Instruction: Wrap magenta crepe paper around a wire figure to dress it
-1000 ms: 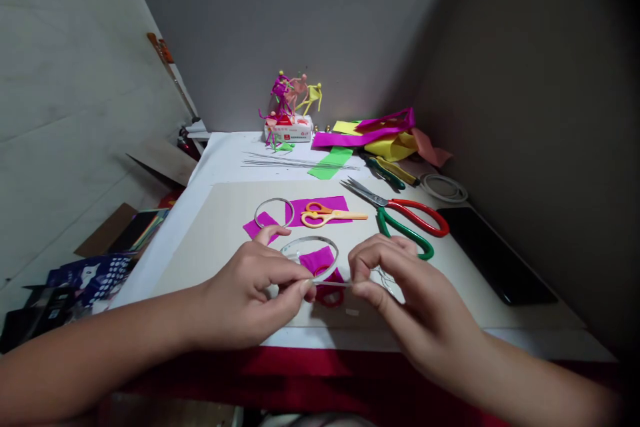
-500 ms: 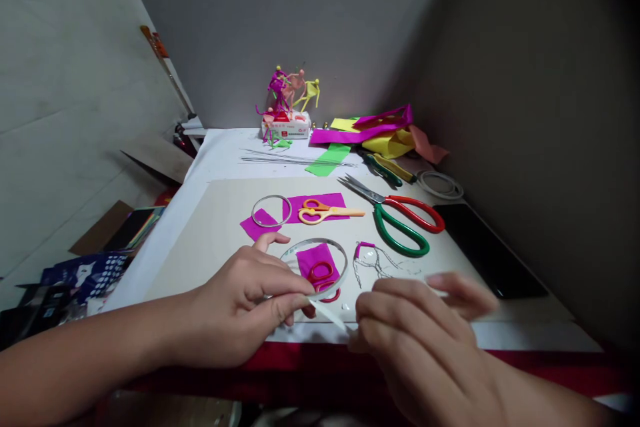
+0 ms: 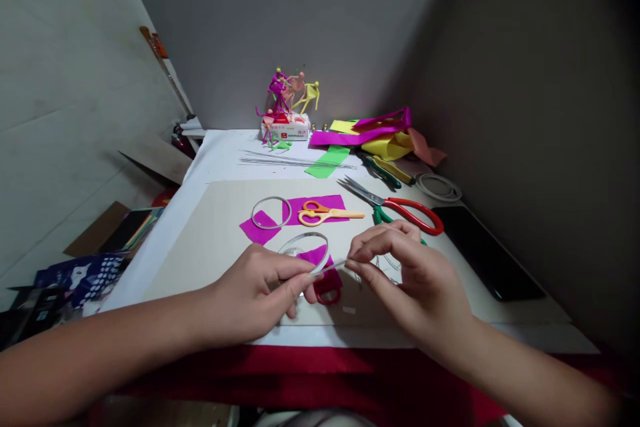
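Observation:
My left hand point(image 3: 257, 300) and my right hand point(image 3: 407, 273) meet at the front of the board. A clear plastic band, curled into a loop point(image 3: 303, 245), has its end pinched by my left fingers. The tail of this band point(image 3: 336, 267) reaches my right fingertips, which pinch it too. Beneath the loop lies a magenta paper piece point(image 3: 316, 255), and a small red loop point(image 3: 329, 292) sits just past my left thumb. A thin wire shape point(image 3: 389, 268) is mostly hidden under my right hand.
On the beige board point(image 3: 220, 247) lie a metal ring point(image 3: 271, 212), magenta paper point(image 3: 320, 208), orange scissors point(image 3: 325, 215) and large red-and-green scissors point(image 3: 400, 212). Thin wires point(image 3: 295, 161), coloured paper point(image 3: 383, 137), wire figures point(image 3: 287, 100) and a dark phone point(image 3: 487, 253) surround it.
My right hand has come up from the front edge and now pinches the band's tail, covering the wire shape. The large scissors' green handle is partly hidden behind it. My left hand has shifted slightly.

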Demonstrator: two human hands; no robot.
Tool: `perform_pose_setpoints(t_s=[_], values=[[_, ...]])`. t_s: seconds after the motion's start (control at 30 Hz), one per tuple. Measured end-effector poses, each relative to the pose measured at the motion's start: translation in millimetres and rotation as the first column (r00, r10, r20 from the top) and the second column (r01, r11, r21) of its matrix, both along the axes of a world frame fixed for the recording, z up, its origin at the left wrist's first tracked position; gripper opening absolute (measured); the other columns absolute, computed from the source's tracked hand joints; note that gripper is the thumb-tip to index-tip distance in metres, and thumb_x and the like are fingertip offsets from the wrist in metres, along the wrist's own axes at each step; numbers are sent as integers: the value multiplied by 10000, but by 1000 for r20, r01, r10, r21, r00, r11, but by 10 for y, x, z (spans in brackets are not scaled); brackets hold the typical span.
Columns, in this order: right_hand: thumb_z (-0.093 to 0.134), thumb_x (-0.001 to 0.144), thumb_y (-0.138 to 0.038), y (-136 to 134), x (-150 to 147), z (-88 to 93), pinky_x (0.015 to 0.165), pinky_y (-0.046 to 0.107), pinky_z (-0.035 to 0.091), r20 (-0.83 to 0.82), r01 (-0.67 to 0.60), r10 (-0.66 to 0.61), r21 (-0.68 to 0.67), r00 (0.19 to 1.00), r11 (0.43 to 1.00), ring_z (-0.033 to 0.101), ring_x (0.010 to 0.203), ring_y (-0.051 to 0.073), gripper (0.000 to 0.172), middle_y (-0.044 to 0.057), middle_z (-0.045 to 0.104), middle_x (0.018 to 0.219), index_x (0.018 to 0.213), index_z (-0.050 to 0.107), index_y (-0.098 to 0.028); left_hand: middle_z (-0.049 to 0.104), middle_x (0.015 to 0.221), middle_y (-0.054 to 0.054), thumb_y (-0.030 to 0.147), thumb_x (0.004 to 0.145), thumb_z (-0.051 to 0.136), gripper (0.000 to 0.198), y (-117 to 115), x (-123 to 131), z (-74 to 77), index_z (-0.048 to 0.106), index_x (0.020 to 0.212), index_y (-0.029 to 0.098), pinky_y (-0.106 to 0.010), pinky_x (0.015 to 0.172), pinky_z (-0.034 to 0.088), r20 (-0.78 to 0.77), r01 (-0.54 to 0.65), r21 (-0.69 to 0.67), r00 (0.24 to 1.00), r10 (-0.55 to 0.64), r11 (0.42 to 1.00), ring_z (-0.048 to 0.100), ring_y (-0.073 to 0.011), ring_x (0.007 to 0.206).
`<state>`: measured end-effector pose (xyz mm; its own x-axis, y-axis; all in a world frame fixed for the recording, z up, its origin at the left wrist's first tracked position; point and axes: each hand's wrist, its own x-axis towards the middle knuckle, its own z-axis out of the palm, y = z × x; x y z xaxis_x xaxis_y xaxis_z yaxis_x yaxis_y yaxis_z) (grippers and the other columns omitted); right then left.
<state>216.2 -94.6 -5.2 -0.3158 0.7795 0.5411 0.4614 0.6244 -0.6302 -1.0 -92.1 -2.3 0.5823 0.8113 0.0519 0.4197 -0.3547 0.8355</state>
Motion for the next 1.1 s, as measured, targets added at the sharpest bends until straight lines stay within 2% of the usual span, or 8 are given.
perform_pose_setpoints(t_s=[0.1,0.27,0.37,0.47,0.6,0.83,0.97,1.1], values=[[590,811,-83,3,5,-28,816,389,362,-2,20,-20,1,1000,1000,604,723,164,164,-18,639,746,769,520,-225,622,526,-3,194,898,462,267,-6,15,-12,693,785,125,-168,464,480,21,-3,0,1000,3,1000,608,-96,449],[635,806,-149,47,6,-92,764,359,412,-160,34,-60,-158,985,987,609,776,178,236,-10,618,796,920,456,-251,563,465,25,212,905,440,293,-30,21,-29,679,760,123,-154,427,461,-53,-34,-42,998,32,999,565,-78,373],[621,826,-141,91,3,-103,833,391,362,-8,12,-13,-113,1000,994,610,777,173,246,-7,656,801,1025,526,-249,543,448,32,206,907,427,291,-58,16,-47,666,767,116,-135,390,423,-54,-35,-2,998,35,999,530,-63,337],[631,826,-144,122,-11,-110,822,386,328,112,-25,34,-80,993,996,595,748,160,164,-9,682,805,956,605,-241,556,464,25,165,883,445,277,-62,21,-39,663,719,115,-136,391,388,-48,-11,126,999,17,992,500,-52,352],[614,819,-98,129,-38,-101,776,355,317,141,-64,81,-124,987,990,565,750,149,120,-20,663,779,808,613,-218,599,515,6,131,852,473,250,-39,28,-9,673,703,114,-157,441,399,-54,3,242,998,10,970,519,-66,426],[541,859,-112,91,-48,-3,784,345,322,138,-60,88,-198,986,978,537,796,150,118,-5,596,803,775,542,-194,606,519,0,121,850,465,261,-43,14,22,681,705,98,-166,430,395,-56,-6,148,998,14,989,509,-65,413],[503,840,-78,-25,-40,-6,817,388,304,226,-36,43,-36,973,999,523,791,163,114,8,570,797,805,516,-185,626,548,-14,146,872,451,274,-49,-9,10,670,715,93,-166,421,408,-27,-44,74,999,47,996,525,-67,410],[508,803,-19,-211,-26,-36,895,447,230,278,-16,-81,330,957,944,575,892,186,175,19,636,844,847,583,-170,621,565,-10,216,908,434,299,-59,-43,41,657,737,113,-173,433,428,-19,-51,-34,999,51,998,558,-83,439]])
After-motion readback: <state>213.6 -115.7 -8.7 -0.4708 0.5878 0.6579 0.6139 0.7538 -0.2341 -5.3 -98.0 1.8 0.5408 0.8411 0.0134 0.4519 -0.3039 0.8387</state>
